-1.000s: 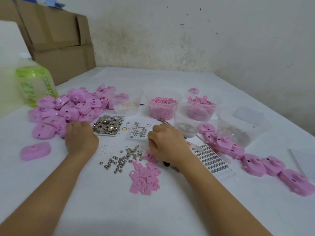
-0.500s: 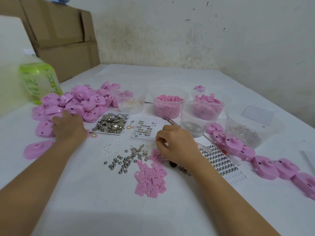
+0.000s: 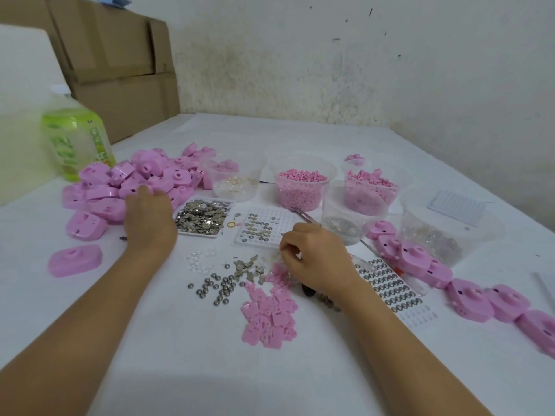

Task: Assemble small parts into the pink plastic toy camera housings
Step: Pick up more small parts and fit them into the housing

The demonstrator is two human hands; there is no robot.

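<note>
- Two bare forearms are seen reaching in from the near edge over the white worktop [image 3: 186, 373].
- A heap of flat pink plates [image 3: 267, 316] is spread between the forearms. Domed metal studs [image 3: 219, 286] are scattered just to its left, and thin metal stampings [image 3: 246, 267] just beyond it.
- The right hand [image 3: 318, 259] is held low over these small parts. Its fingers [image 3: 288, 240] are curled in, with thumb and forefinger brought together; whether anything is pinched between them cannot be told.
- A clear strip of metal rings [image 3: 390, 286] is laid just right of that hand, and a row of pink housings [image 3: 468, 298] runs from beyond it toward the right edge.
- A single housing [image 3: 75, 259] is set apart at the left.
- The left hand [image 3: 150, 217] is laid on the near side of the pile of housings [image 3: 135, 184]. Its fingers are bent down over the pile and mostly hidden, so a grip cannot be told.
- Between the hands, a tray of silvery pieces [image 3: 204, 216] and a white dimpled tray [image 3: 261, 226] are placed side by side, with tweezers [image 3: 303, 216] showing just beyond the right hand.
- Farther back, clear tubs are ranged in a line: a tub of rings [image 3: 234, 181], a tub of pink pellets [image 3: 300, 187] and a tub of pink pieces [image 3: 372, 187].
- A green bottle [image 3: 75, 145] is stood at the far left, with cardboard boxes [image 3: 120, 70] stacked behind it against the wall.
</note>
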